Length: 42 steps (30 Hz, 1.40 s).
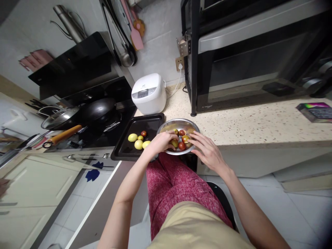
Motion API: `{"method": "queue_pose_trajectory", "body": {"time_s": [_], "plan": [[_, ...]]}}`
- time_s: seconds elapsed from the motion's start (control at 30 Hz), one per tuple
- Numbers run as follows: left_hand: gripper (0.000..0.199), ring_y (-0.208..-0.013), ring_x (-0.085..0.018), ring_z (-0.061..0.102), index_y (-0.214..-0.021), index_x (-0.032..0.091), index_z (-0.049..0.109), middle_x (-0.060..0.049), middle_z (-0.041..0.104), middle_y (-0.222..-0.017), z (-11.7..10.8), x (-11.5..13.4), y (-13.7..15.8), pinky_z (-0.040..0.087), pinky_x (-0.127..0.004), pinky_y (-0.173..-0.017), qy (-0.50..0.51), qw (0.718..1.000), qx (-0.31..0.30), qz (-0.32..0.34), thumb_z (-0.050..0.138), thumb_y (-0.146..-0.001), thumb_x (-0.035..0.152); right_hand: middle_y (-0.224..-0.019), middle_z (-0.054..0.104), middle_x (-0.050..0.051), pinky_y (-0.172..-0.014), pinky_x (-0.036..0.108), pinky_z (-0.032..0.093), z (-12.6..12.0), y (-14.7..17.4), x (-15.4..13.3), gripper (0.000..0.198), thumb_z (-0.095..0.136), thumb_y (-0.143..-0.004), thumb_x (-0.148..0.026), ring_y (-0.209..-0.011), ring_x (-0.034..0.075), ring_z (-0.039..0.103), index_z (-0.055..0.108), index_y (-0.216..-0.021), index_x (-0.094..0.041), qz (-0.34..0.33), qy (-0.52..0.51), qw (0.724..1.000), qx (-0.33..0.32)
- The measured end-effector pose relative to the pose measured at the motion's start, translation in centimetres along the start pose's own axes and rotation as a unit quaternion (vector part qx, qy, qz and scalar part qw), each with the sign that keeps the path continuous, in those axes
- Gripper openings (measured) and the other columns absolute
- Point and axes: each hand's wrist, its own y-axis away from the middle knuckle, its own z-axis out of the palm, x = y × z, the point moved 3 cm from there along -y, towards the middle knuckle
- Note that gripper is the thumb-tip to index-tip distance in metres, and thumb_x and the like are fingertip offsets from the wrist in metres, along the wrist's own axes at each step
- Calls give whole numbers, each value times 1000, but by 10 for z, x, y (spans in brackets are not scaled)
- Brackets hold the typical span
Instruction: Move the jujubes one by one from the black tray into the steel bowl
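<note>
A round metal bowl (pixel 178 121) sits at the counter's front edge, holding several small round fruits that look like jujubes, some red-brown, some green. My left hand (pixel 164 141) reaches over the bowl's left rim, fingers curled round a greenish jujube (pixel 174 142). From the right, my right hand (pixel 206 149) extends over the rim with its fingers apart, fingertips beside a red-and-yellow jujube (pixel 185 138). Left of the bowl lies a black baking tray (pixel 126 149) with several yellow-green fruits (pixel 138 144) and a dark red one (pixel 143 133). My left forearm partly hides the tray's right side.
Behind the tray stands a white rice cooker (pixel 149 93). A wok (pixel 97 112) and a lidded pan (pixel 62 119) occupy the stove at left. A black rack and a microwave (pixel 246 65) rise at the back right. A dark box (pixel 315 112) lies far right.
</note>
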Motion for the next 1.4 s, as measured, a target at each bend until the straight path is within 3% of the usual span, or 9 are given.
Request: {"method": "queue_pose_trajectory", "body": {"time_s": [0.17, 0.33, 0.5, 0.6, 0.7, 0.83, 0.9, 1.17, 1.4], "plan": [[27, -105, -24, 73, -111, 22, 75, -6, 72, -121, -1, 2, 1, 55, -29, -93, 8, 1000, 1, -1, 78, -85, 15, -152, 60, 10, -114, 58, 51, -1, 0, 1, 41, 54, -105, -31, -147, 29, 50, 57, -145, -26, 1, -4, 1000, 4], [25, -101, -23, 72, -111, 23, 74, -4, 74, -114, -4, 3, 8, 54, -29, -87, 25, 1000, 17, -4, 80, -87, 23, -151, 60, 10, -114, 58, 51, -1, 0, 1, 42, 53, -106, -32, -147, 29, 50, 56, -147, -27, -3, -4, 1000, 1], [18, -101, -21, 72, -111, 22, 73, -4, 74, -110, -15, -2, 29, 54, -28, -87, 62, 995, 77, -19, 74, -94, 27, -150, 61, 10, -114, 59, 50, -1, 0, 2, 41, 52, -106, -33, -147, 29, 50, 56, -147, -28, 2, -11, 1000, -2], [16, -98, -20, 71, -111, 21, 72, -5, 73, -108, -28, -15, 50, 54, -28, -85, 66, 986, 139, -60, 68, -98, 29, -149, 61, 10, -115, 59, 50, 0, 0, 2, 40, 52, -106, -34, -147, 29, 50, 57, -145, -28, 3, -14, 1000, -2], [16, -98, -20, 71, -112, 22, 72, -5, 72, -109, -39, -38, 70, 54, -28, -87, 15, 968, 190, -162, 65, -99, 27, -149, 61, 11, -115, 59, 49, 0, 1, 2, 40, 52, -106, -34, -147, 30, 50, 57, -145, -27, 3, -17, 1000, 0], [20, -106, -25, 70, -115, 25, 72, -6, 73, -117, -40, -67, 92, 53, -29, -85, -100, 927, 128, -337, 67, -97, 33, -150, 60, 10, -116, 60, 48, 0, 1, 1, 42, 52, -105, -32, -147, 30, 50, 55, -148, -29, 11, -22, 1000, -2], [23, -109, -27, 70, -117, 26, 72, -7, 73, -119, -37, -76, 99, 53, -29, -82, -118, 915, 79, -377, 67, -96, 37, -150, 61, 9, -116, 60, 48, 0, 0, 1, 43, 52, -105, -33, -147, 30, 50, 55, -148, -30, 14, -23, 1000, -2], [27, -107, -27, 73, -119, 29, 73, -6, 76, -121, -29, -83, 104, 54, -30, -81, -109, 905, 69, -406, 59, -97, 33, -149, 61, 10, -116, 59, 48, 0, 0, 1, 42, 52, -105, -33, -146, 30, 50, 57, -147, -28, 10, -19, 1000, 0], [35, -108, -30, 72, -121, 27, 73, -8, 74, -124, -17, -89, 96, 55, -32, -80, -133, 904, 73, -400, 69, -86, 26, -149, 61, 9, -115, 60, 49, 1, 0, 2, 42, 53, -105, -32, -146, 30, 50, 56, -147, -28, 4, -19, 1000, -2]]}}
